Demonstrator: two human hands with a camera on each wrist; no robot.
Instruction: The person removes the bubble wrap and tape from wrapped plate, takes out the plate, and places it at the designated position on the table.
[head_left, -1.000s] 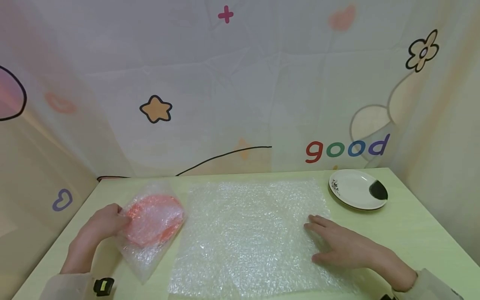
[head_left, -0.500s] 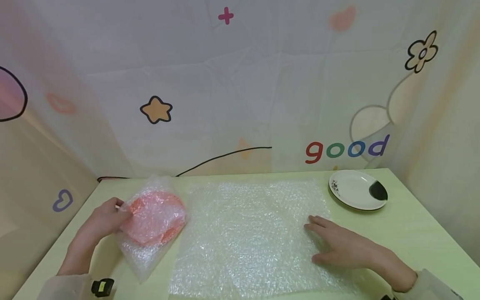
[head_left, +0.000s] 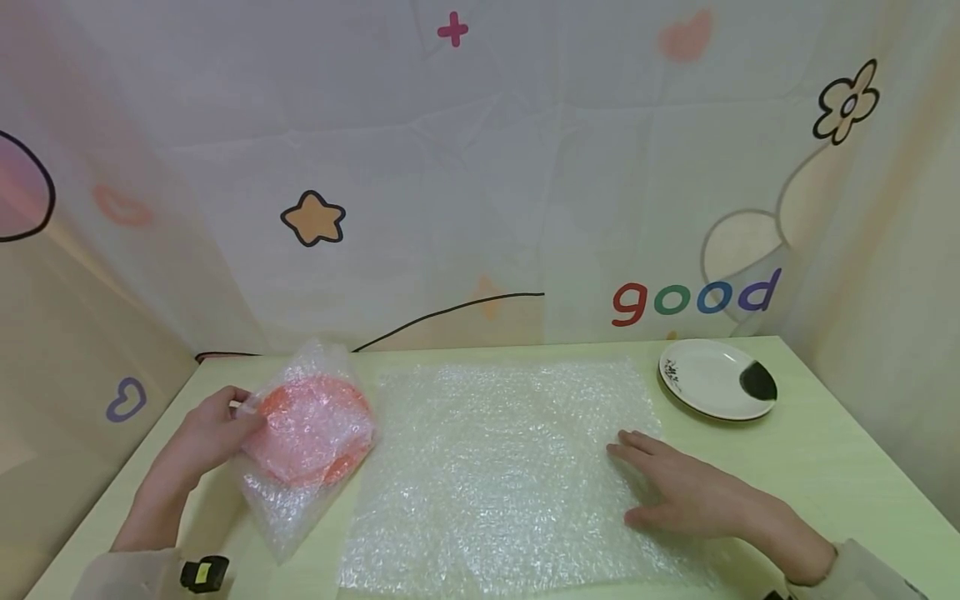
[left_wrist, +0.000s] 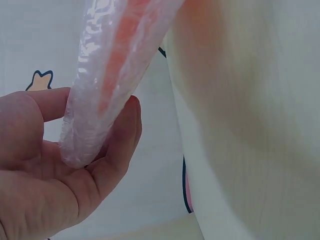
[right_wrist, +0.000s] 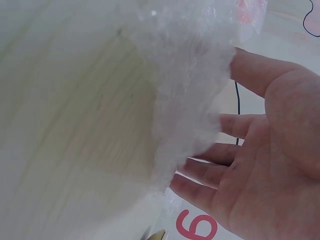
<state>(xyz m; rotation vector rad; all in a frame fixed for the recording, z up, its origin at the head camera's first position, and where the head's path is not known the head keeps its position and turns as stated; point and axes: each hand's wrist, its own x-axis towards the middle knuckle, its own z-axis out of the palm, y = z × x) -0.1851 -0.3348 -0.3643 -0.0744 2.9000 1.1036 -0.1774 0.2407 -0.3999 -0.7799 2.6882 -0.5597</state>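
My left hand [head_left: 212, 433] grips the left edge of a bubble-wrapped bundle [head_left: 307, 433]. A round orange-red thing, flat like a plate, shows through the wrap; its exact kind is hard to make out. In the left wrist view the bundle's edge [left_wrist: 87, 125] sits between thumb and fingers, held above the table. A large sheet of clear bubble wrap [head_left: 495, 475] lies spread flat in the middle. On its right edge my right hand [head_left: 686, 492] rests with fingers extended and spread, which the right wrist view also shows beside the sheet's edge [right_wrist: 190, 100].
A white oval plate [head_left: 708, 379] with a black patch and a small dark print stands at the back right of the pale green table [head_left: 840, 483]. A printed curtain [head_left: 450, 167] closes off the back and sides.
My left hand has shifted slightly away from me, and the wrapped bundle has moved the same way, towards the back of the table. The right hand and the sheet have stayed put.
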